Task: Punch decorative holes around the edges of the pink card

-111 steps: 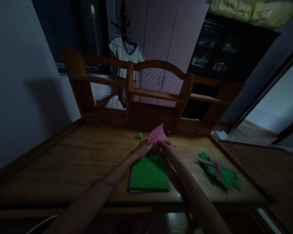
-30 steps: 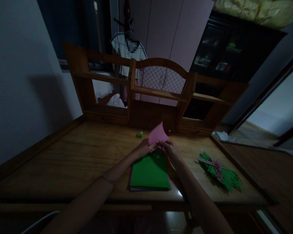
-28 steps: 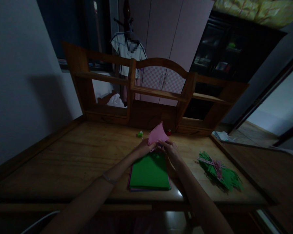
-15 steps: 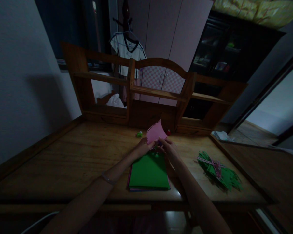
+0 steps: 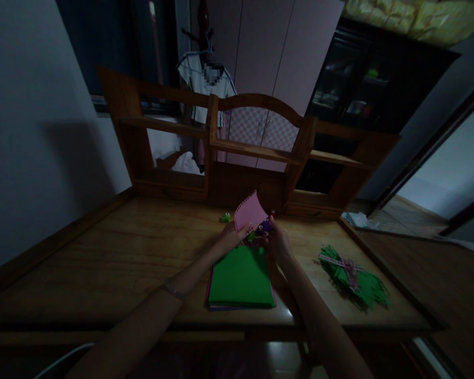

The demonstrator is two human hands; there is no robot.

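Note:
A pink paper sheet (image 5: pixel 251 211) with small cut-outs along its edges is held up by my left hand (image 5: pixel 236 235), fingers closed on its lower edge. My right hand (image 5: pixel 277 239) grips a small purple punch (image 5: pixel 264 227) just right of the sheet's lower corner. Behind and below them, a green punch (image 5: pixel 251 236) shows partly between my hands. A stack of paper with a green sheet (image 5: pixel 240 278) on top lies on the desk nearer to me.
Another green punch (image 5: pixel 225 217) stands left of the pink sheet, and a red one (image 5: pixel 273 213) behind my right hand. Green and pink paper strips (image 5: pixel 355 279) lie piled at the right. A wooden shelf unit (image 5: pixel 256 151) borders the desk's back.
The purple punch has come away from the pink sheet's edge, moving slightly right with my right hand. The sheet has shifted a little left and up.

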